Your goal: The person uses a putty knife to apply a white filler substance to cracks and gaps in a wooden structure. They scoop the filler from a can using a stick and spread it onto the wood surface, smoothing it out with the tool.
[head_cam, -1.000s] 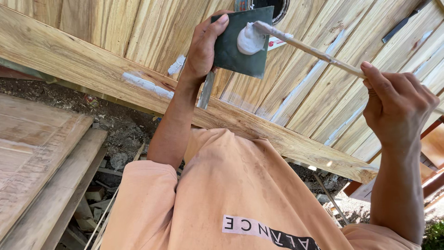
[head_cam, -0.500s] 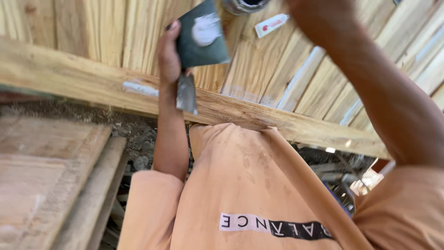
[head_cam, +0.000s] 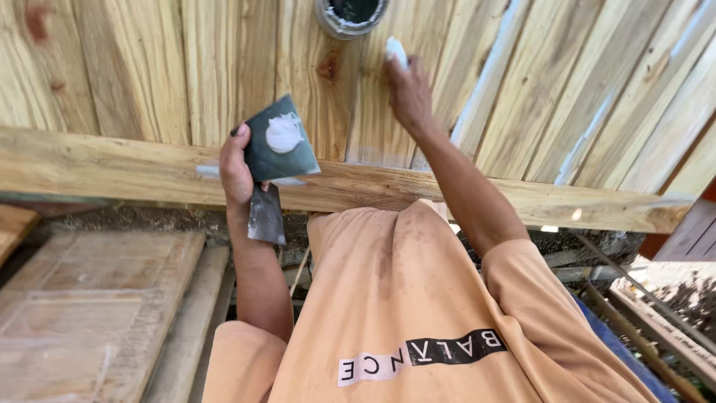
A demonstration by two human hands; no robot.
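Putty at the plank wall

My left hand (head_cam: 237, 170) grips the putty board (head_cam: 280, 142); my right hand (head_cam: 408, 93) pinches white putty (head_cam: 395, 51) at its twelve o'clock.

One camera only, worn on the head, tilts down over the person's orange shirt (head_cam: 403, 298) and faces the plank wall (head_cam: 149, 67) at close range, both raised forearms within view.

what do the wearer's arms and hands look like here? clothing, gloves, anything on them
Both hands are bare, no gloves: left hand, right hand. No watch, rings or bands visible. Forearms are uncovered. Short sleeves of a peach-orange T-shirt end above the elbows; the shirt is smudged with dirt and carries a dark printed band across the chest. White paste clings to the right fingertips.
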